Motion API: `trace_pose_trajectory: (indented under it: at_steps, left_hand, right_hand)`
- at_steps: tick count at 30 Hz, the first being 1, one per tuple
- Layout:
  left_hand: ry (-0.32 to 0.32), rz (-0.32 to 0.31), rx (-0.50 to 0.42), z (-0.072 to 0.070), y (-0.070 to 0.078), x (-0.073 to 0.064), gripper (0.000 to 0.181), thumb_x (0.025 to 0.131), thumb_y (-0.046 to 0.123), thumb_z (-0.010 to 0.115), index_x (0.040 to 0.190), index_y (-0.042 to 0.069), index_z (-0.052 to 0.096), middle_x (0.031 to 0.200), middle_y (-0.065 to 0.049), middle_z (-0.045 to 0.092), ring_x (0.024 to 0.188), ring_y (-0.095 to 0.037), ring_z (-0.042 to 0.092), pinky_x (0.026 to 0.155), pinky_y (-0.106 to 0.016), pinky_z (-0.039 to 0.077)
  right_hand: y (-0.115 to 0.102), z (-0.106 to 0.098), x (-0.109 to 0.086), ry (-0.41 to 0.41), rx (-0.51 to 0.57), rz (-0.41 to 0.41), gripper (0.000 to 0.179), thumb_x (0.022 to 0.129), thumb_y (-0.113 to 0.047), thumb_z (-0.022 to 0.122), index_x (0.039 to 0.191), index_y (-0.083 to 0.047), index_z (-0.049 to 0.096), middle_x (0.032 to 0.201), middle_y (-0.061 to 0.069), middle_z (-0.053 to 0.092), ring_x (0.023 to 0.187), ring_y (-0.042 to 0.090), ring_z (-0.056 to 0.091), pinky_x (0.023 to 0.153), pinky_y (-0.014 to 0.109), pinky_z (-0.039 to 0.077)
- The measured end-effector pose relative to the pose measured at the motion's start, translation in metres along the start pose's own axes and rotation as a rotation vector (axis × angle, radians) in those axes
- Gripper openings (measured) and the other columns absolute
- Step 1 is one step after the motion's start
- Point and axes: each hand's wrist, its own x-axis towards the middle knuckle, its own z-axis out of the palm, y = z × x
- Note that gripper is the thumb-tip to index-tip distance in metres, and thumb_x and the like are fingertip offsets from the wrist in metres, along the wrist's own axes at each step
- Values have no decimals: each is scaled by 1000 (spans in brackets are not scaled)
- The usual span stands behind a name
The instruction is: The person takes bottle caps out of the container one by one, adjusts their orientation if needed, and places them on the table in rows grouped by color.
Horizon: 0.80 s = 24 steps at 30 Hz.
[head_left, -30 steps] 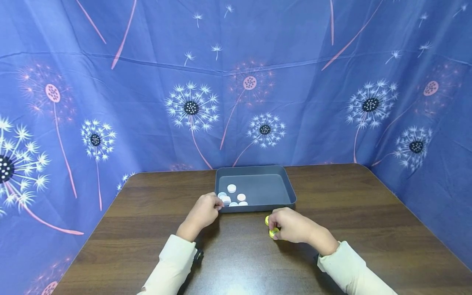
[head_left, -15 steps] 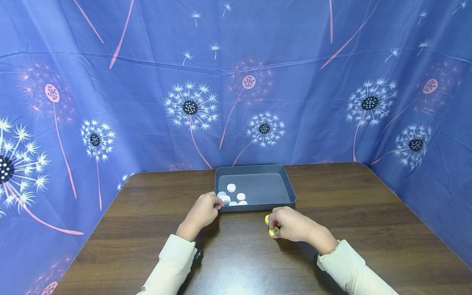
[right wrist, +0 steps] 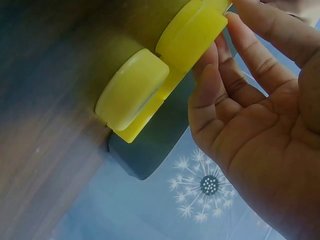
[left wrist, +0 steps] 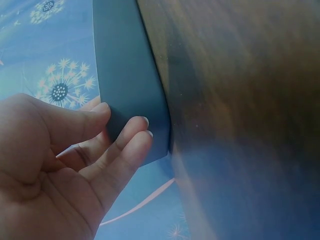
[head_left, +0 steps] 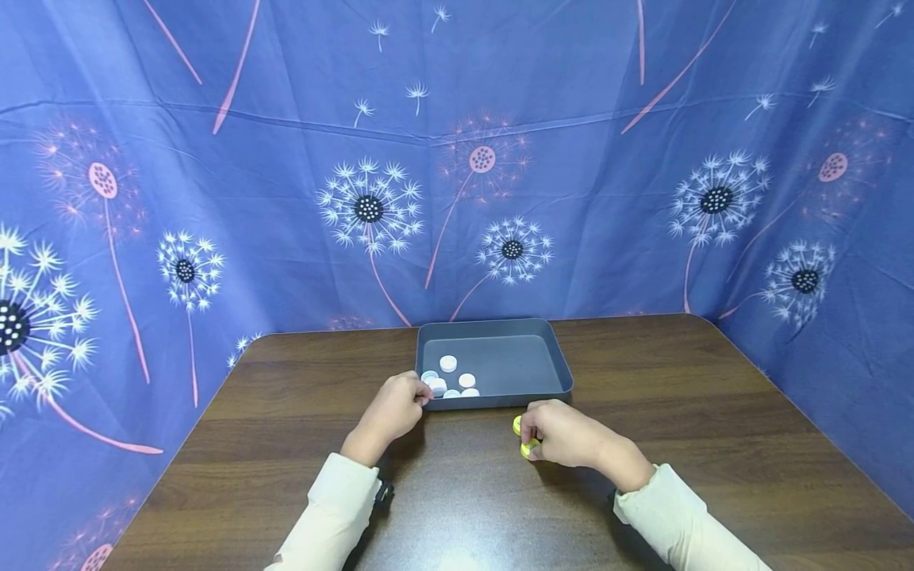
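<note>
My left hand [head_left: 391, 408] grips the near left corner of a dark grey tray [head_left: 500, 402]. In the left wrist view the thumb sits at the rim and two fingertips [left wrist: 137, 125] lie against the tray's outer wall. Several white round caps [head_left: 448, 364] lie inside the tray, grouped at its left. My right hand [head_left: 567, 434] pinches a yellow bottle cap [head_left: 529, 450] in front of the tray's right part. Another yellow cap [head_left: 517, 425] is just beyond it, partly behind the fingers. The right wrist view shows the ridged side of a yellow cap [right wrist: 132, 90] close up.
The brown wooden table [head_left: 286, 476] reaches back to a blue curtain [head_left: 286, 159] printed with dandelions. More curtain stands along the left and right sides. The tray sits near the table's far edge.
</note>
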Motion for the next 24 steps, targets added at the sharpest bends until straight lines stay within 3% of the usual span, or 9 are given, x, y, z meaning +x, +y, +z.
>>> trace_pose_trajectory:
  at_steps: [11, 15, 20, 24]
  left_hand:
    - [21, 21, -1, 3, -2, 2, 20, 81, -12, 62, 80, 3, 76, 76, 4, 60, 74, -11, 58, 71, -31, 54]
    - [19, 13, -11, 3, -2, 2, 20, 81, -12, 62, 80, 3, 75, 75, 4, 59, 74, -11, 57, 71, -31, 54]
    - [6, 2, -8, 3, -2, 1, 20, 82, -12, 63, 81, 4, 75, 74, 4, 58, 73, -10, 54, 70, -30, 53]
    - [16, 8, -7, 3, -3, 1, 21, 81, -13, 62, 80, 4, 75, 74, 4, 58, 72, -10, 54, 69, -30, 52]
  right_hand:
    - [0, -6, 1, 25, 20, -33, 10, 81, -8, 79, 86, -12, 71, 85, -5, 61, 76, 11, 58, 66, 22, 49]
    - [-1, -13, 1, 99, 34, -41, 10, 84, -9, 77, 90, -13, 72, 87, -6, 62, 80, 16, 61, 70, 25, 50]
    - [4, -21, 0, 192, 44, -10, 14, 84, -8, 77, 91, -18, 71, 84, -12, 61, 79, 10, 59, 70, 26, 51]
    - [8, -27, 0, 256, 45, -13, 15, 84, -7, 77, 95, -16, 71, 87, -8, 63, 81, 10, 59, 72, 30, 52]
